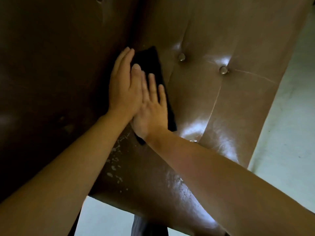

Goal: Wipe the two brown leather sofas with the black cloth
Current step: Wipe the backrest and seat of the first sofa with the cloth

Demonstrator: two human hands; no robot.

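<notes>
A black cloth (154, 65) lies flat on the lighter brown leather panel of a sofa (201, 92), right beside the deep crease where it meets a darker brown leather panel (51, 65). My right hand (153, 108) presses flat on the cloth with its fingers stretched out. My left hand (123, 86) lies flat beside it, overlapping the right hand's thumb side, and its fingertips reach the cloth's upper left edge. Most of the cloth is hidden under the hands; a strip shows above and to their right, and a corner below the right wrist.
Two shiny tufting buttons (181, 57) (223, 69) sit to the right of the cloth. Pale flecks of worn leather (114, 159) run below the hands. Pale floor (289, 116) shows at the right and below the sofa's edge. A dark fabric shape (146, 225) sits at the bottom.
</notes>
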